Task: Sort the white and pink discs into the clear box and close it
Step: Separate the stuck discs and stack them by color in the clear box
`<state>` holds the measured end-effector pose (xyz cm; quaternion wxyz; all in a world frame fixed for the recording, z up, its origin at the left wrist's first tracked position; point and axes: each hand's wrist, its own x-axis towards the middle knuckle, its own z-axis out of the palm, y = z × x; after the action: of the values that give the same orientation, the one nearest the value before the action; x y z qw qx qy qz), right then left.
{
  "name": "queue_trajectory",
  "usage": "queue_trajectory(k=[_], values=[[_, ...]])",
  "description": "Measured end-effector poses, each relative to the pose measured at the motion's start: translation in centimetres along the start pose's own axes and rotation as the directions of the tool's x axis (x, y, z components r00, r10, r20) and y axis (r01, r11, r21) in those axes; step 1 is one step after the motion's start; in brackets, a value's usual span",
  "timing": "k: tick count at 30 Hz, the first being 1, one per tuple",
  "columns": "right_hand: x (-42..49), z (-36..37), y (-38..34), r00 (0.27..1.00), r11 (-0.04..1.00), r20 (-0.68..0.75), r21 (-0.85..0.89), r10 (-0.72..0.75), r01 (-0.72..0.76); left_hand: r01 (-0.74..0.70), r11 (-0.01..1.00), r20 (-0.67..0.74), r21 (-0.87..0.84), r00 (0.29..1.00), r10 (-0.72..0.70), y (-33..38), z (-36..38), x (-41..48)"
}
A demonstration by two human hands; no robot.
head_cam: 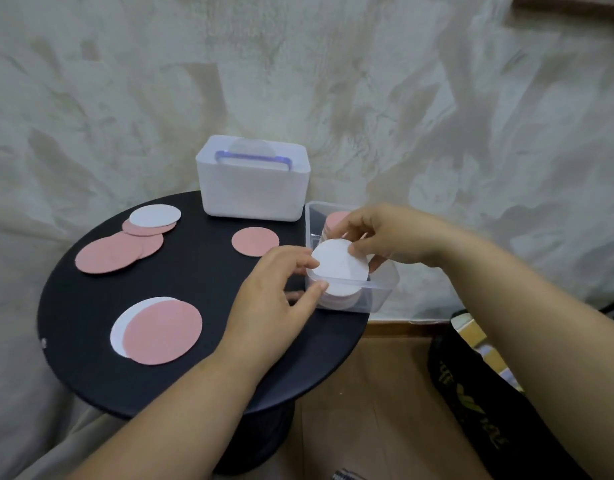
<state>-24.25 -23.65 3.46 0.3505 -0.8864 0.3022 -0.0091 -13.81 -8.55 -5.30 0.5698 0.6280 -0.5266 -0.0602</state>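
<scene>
We see a flat, round white disc point(340, 263), plain and paper-thin, held tilted at the rim of the clear box point(385, 282) on the table's point(201, 278) right edge. The right hand point(385, 237) pinches its far right edge between thumb and bent fingers. The left hand's point(274, 299) curled fingers hold its left edge, thumb down at the box's near rim.

Under the disc, the box's near compartment holds a white stack point(340, 297); its far compartment holds a pink stack point(335, 220). A white bin point(253, 188) with a purple handle stands at the far edge, a pale disc showing dimly at its top.

Loose discs lie on the table: one pink disc point(255, 241) near the box, a pink-on-white pair point(162, 332) by the near edge, an overlapping heap point(125, 247) at the left.
</scene>
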Motion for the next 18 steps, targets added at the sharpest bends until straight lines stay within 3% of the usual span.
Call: queue_trajectory(k=[12, 18], values=[[0.09, 0.86, -0.11, 0.998, 0.972, -0.056, -0.234, -0.012, -0.002, 0.014, 0.999, 0.005, -0.034, 1.0, -0.014, 0.07, -0.06, -0.18], [-0.12, 1.0, -0.32, 0.999, 0.94, -0.015, -0.34, -0.033, 0.026, 0.013, 0.999, 0.008, -0.032, 1.0, -0.013, 0.12, -0.08, -0.14]])
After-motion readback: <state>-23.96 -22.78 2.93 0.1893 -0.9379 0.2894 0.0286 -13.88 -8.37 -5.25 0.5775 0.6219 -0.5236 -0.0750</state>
